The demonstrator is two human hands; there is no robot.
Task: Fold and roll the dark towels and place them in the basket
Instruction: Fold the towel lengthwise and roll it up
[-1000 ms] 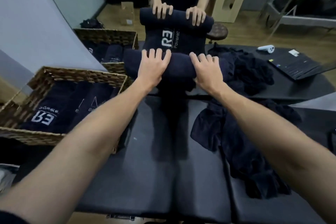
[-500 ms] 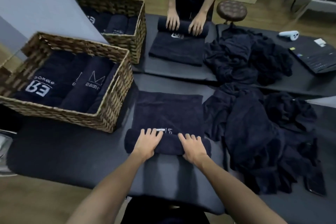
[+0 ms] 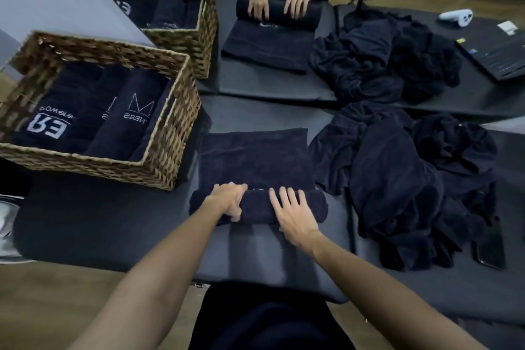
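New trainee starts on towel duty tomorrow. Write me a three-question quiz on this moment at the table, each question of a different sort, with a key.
1. True or false: the towel in front of the person is already rolled all the way up.
2. Which hand curls round the rolled part? A. the left hand B. the right hand
3. Fill in: the loose pile of unfolded towels lies to the ____ of the towel being rolled.

Key
1. False: a flat stretch lies beyond the roll.
2. A; the right hand rests on the roll with fingers straight.
3. Right; the wicker basket stands to its left.
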